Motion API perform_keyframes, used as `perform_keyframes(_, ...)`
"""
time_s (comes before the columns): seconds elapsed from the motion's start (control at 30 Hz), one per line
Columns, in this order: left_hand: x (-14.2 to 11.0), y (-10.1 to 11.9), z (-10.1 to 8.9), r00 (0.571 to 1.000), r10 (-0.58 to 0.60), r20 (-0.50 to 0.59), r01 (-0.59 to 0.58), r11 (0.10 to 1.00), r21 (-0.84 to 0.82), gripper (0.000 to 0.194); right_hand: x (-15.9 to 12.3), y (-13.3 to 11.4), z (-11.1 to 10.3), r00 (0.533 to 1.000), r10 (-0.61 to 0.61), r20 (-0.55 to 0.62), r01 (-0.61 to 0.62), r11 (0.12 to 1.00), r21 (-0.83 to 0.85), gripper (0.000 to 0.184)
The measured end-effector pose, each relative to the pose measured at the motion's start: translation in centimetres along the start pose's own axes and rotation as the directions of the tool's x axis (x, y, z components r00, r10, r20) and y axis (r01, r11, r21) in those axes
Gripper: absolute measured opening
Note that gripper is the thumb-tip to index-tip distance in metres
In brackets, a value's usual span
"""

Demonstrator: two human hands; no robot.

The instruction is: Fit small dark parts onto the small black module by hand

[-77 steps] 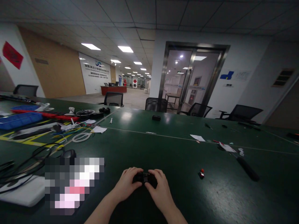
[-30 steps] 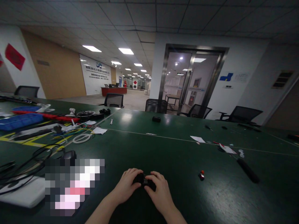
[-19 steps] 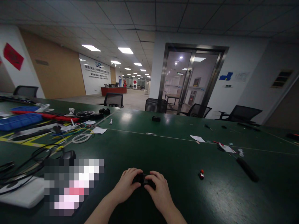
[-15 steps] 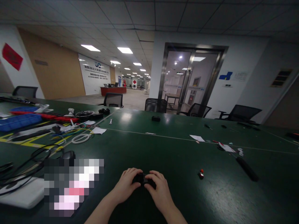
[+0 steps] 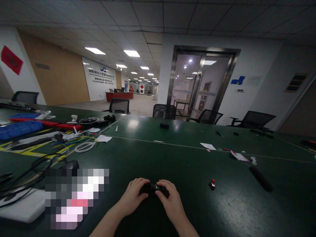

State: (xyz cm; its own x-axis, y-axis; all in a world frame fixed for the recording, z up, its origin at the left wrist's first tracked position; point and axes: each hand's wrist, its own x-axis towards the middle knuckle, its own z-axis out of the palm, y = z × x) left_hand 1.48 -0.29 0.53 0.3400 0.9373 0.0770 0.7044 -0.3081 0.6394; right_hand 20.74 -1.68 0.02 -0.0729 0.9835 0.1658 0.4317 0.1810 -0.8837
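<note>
A small black block-like object (image 5: 153,187) with a shiny middle part sits between my two hands, low over the green table or on it; I cannot tell which. My left hand (image 5: 134,194) grips its left end between thumb and fingers. On the right end, the thumb and fingertips of my right hand (image 5: 170,196) close round it. Both ends are partly hidden by my fingers. To the right lies a small red and silver piece (image 5: 212,184).
Left of my hands are a blurred-out patch (image 5: 79,197), a white box (image 5: 24,204), black cables (image 5: 41,164) and a blue tray (image 5: 21,129). A black-handled tool (image 5: 260,177) lies at the right. Farther off stand a black block (image 5: 164,125) and several chairs.
My right thumb and fingers have shifted slightly outward to the right, showing more of the black object's middle. My left hand stays put. The view has drifted a little.
</note>
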Motion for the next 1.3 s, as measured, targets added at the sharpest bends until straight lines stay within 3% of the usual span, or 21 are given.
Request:
perform_keyframes(0.4, -0.2, -0.6, 0.1, 1.0, -0.004, 0.006, 0.004, 1.0, -0.03, 0.04, -0.2, 0.2, -0.6, 0.982, 0.084, -0.166, -0.07, 0.993, 0.093, 0.028)
perform_keyframes(0.7, -0.1, 0.2, -0.2, 1.0, -0.011, 0.017, 0.011, 1.0, 0.009, 0.042, 0.4, 1.5, -0.8, 0.963, 0.038, -0.265, 0.006, 0.987, 0.163, 0.041)
perform_keyframes(1.3, -0.2, -0.1, -0.3, 0.999, -0.024, 0.032, 0.024, 1.0, -0.012, 0.042, 0.3, 2.0, -1.4, 0.928, 0.149, -0.343, -0.08, 0.975, 0.207, 0.046)
